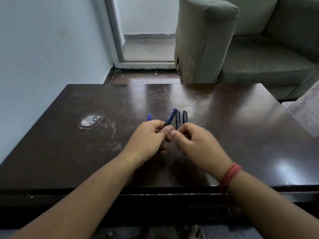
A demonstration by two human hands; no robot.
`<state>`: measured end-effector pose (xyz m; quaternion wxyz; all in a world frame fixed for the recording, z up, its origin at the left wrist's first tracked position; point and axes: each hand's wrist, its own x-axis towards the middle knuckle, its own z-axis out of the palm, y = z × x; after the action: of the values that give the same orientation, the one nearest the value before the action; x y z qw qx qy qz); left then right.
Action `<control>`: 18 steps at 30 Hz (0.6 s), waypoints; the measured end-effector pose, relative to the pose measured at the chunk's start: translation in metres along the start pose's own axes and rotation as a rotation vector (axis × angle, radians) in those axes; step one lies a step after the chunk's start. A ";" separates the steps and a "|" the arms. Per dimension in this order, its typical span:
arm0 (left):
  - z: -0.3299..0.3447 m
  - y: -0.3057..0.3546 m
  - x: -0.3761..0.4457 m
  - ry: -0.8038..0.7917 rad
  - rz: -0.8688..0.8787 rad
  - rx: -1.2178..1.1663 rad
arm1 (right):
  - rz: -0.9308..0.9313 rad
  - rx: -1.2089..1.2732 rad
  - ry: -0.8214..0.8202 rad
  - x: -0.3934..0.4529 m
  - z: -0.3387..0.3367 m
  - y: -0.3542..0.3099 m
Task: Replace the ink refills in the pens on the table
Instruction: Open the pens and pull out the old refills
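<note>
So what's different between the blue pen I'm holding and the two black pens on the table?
Colour: the blue pen has a blue body, while the black pens are dark.
Support: the blue pen is gripped at its lower end by the left hand, with the right hand at that end too; the black pens lie on the table.
Pose: the blue pen slants, the black pens lie side by side.
Shared: all look capped.

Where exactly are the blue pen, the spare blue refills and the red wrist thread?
blue pen (171, 116), head view, middle of its barrel above the left hand.
blue refills (149, 117), head view, middle of the little bundle lying on the table.
red thread (230, 174), head view, on the wrap round the right wrist.
</note>
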<state>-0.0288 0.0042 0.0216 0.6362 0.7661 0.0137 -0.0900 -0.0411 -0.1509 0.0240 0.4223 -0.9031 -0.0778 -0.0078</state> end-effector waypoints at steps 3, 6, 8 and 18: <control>0.000 -0.003 -0.004 -0.096 0.164 0.495 | 0.150 0.432 0.016 0.007 -0.013 0.011; 0.005 -0.004 -0.009 -0.124 0.259 0.621 | 0.208 0.583 -0.132 0.006 -0.011 0.017; 0.007 -0.004 -0.010 -0.120 0.297 0.674 | 0.213 0.607 -0.185 0.006 -0.009 0.018; 0.006 0.000 -0.007 -0.124 0.397 0.742 | 0.141 0.721 -0.191 0.008 -0.024 0.018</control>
<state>-0.0367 -0.0015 0.0220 0.3220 0.9240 -0.2058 -0.0105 -0.0290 -0.1794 0.0265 0.7035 -0.6961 -0.0524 0.1335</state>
